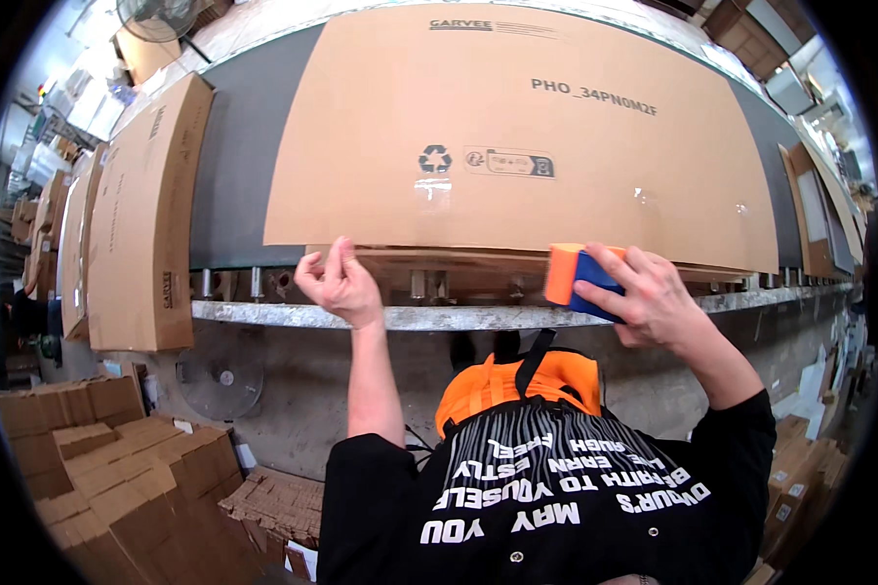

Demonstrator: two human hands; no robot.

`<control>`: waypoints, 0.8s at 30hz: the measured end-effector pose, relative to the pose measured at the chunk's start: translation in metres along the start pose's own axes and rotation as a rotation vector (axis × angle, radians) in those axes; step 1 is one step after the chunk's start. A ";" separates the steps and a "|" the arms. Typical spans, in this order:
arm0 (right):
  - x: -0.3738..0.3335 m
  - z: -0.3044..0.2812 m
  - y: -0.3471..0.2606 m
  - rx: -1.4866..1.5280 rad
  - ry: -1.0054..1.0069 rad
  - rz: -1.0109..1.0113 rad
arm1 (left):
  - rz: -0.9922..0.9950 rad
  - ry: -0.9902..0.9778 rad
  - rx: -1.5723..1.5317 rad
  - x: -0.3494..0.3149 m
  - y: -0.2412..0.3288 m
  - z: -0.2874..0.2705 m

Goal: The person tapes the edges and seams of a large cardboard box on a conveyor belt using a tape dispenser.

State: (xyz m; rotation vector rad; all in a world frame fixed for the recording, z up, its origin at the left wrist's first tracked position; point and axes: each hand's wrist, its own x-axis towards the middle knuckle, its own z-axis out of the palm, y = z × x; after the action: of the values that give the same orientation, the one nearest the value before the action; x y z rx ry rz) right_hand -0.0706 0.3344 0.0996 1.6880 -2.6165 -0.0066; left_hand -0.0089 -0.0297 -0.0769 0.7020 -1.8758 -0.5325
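A large flat cardboard box [498,117] lies in front of me, with dark print and a strip of clear tape near its close edge. My right hand [644,297] grips an orange-and-blue block-shaped tool [562,273] at that edge, right of the middle; its exact kind is unclear. Left of it, my left hand [341,286] is beside the box's near edge, palm turned up. Its fingers are curled with the tips close together, and whatever they may pinch is too small to make out.
The box rests on a dark conveyor belt [239,156] with a worn metal rail [439,318] along my side. Another carton [146,214] stands at the left. Folded cardboard [137,478] is piled below left, near a floor fan [219,378]. More boards [819,210] are at the right.
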 end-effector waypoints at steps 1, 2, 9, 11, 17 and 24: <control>0.006 0.003 -0.004 -0.005 0.011 -0.003 | 0.022 -0.003 0.037 0.004 -0.008 0.000; 0.012 0.004 -0.008 -0.010 0.023 -0.009 | 0.022 -0.013 0.032 0.005 -0.018 0.004; 0.064 0.022 -0.025 -0.042 -0.169 0.092 | -0.176 -0.090 -0.055 0.001 -0.044 0.020; 0.073 0.021 -0.025 -0.034 -0.241 0.113 | -0.517 0.100 -0.292 0.007 -0.054 0.041; 0.074 0.032 -0.017 0.040 -0.179 0.091 | -0.448 0.136 -0.463 0.021 -0.042 0.056; 0.090 0.045 -0.029 0.117 -0.180 0.039 | 0.702 -0.175 0.181 -0.038 0.000 0.059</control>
State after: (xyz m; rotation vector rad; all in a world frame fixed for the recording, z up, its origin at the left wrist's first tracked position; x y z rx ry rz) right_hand -0.0829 0.2398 0.0560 1.7481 -2.8320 -0.0050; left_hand -0.0515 -0.0015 -0.1248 0.0751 -2.1886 0.0309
